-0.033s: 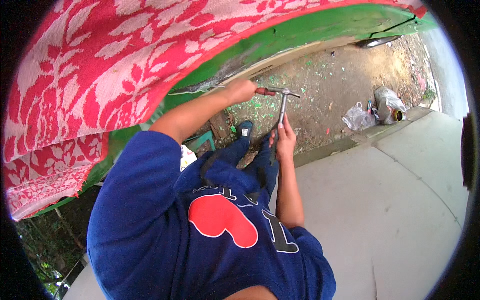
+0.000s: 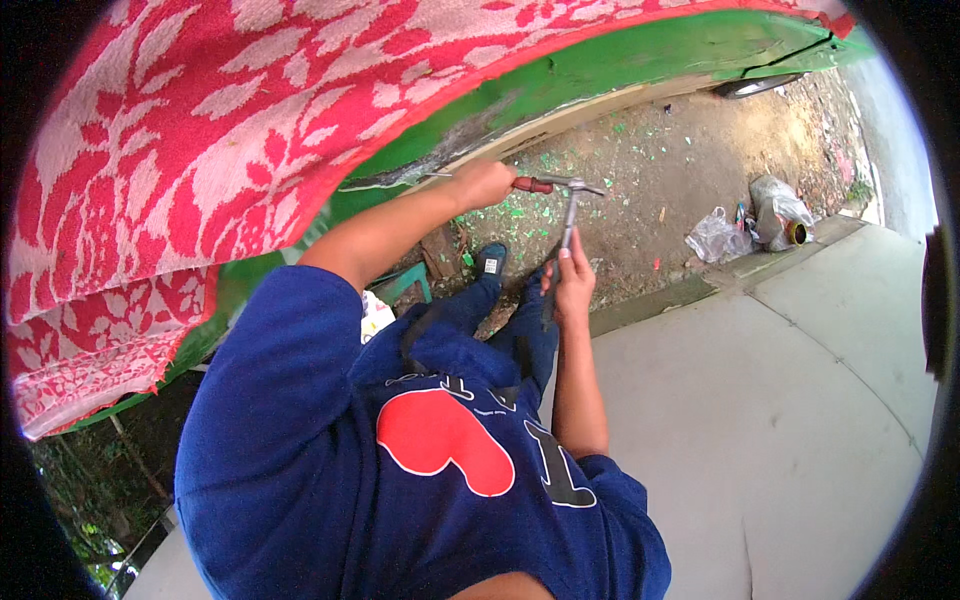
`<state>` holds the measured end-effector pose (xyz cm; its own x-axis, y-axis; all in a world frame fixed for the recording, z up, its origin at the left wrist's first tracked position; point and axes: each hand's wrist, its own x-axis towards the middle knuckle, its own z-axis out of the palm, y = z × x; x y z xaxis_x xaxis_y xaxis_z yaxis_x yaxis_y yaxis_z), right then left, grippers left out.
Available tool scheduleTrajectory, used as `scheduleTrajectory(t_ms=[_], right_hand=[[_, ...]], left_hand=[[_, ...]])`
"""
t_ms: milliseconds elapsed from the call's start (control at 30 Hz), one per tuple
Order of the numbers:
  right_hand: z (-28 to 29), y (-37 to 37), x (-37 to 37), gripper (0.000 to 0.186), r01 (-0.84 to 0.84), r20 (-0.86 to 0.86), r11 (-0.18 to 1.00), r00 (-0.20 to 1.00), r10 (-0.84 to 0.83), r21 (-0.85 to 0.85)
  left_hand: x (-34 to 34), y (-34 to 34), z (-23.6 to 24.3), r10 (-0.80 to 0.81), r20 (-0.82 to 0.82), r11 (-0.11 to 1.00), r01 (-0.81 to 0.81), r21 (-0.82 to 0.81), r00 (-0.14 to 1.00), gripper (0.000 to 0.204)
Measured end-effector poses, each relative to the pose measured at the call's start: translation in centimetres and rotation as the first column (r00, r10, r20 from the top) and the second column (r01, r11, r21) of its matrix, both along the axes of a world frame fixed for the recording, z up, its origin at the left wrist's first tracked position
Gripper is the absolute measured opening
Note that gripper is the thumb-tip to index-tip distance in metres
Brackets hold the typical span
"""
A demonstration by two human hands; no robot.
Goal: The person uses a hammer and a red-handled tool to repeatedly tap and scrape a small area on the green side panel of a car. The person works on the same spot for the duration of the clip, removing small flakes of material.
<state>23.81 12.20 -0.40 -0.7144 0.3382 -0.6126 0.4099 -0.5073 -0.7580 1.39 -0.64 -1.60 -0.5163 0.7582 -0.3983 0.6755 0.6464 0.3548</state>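
Your left hand [image 2: 486, 184] is closed around a red-handled chisel or screwdriver [image 2: 533, 185], its shaft pointing at the green car panel [image 2: 580, 85]'s ragged lower edge. Your right hand [image 2: 573, 282] grips a hammer [image 2: 571, 212], its head apparently touching the handle's butt. Both tools have shifted only slightly, so the work seems no further along. Green flakes [image 2: 515, 212] litter the dirt.
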Motion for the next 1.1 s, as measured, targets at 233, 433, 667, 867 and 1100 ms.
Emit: scheduleTrajectory(t_ms=[233, 433, 667, 867, 1100], right_hand=[[0.5, 0.6, -0.8, 0.050, 0.092, 0.024, 0.994, 0.996, -0.091, -0.064], [-0.3, 0.8, -2.4, 0.049, 0.065, -0.018, 0.996, 0.998, -0.064, 0.059], [0.1, 1.1, -2.0, 0.049, 0.163, -0.046, 0.986, 0.985, -0.165, -0.032], [1.3, 2.7, -2.5, 0.047, 0.384, -0.073, 0.915, 0.916, -0.394, -0.126], [1.5, 2.4, -2.4, 0.047, 0.349, -0.004, 0.931, 0.936, -0.351, -0.106]], left_hand=[[-1.6, 0.5, 0.8, 0.086, -0.003, 0.996, -0.086, -0.010, 0.996, 0.019], [-2.3, 0.3, 0.3, 0.068, 0.015, 0.998, -0.068, 0.007, 0.998, 0.019], [-2.3, 0.4, 0.8, 0.084, 0.004, 0.996, -0.084, 0.024, 0.996, 0.017], [-2.2, -0.3, 0.6, 0.107, 0.004, 0.992, -0.107, 0.069, 0.994, 0.017], [-2.2, -0.3, 0.7, 0.105, -0.002, 0.994, -0.105, 0.035, 0.994, 0.019]])
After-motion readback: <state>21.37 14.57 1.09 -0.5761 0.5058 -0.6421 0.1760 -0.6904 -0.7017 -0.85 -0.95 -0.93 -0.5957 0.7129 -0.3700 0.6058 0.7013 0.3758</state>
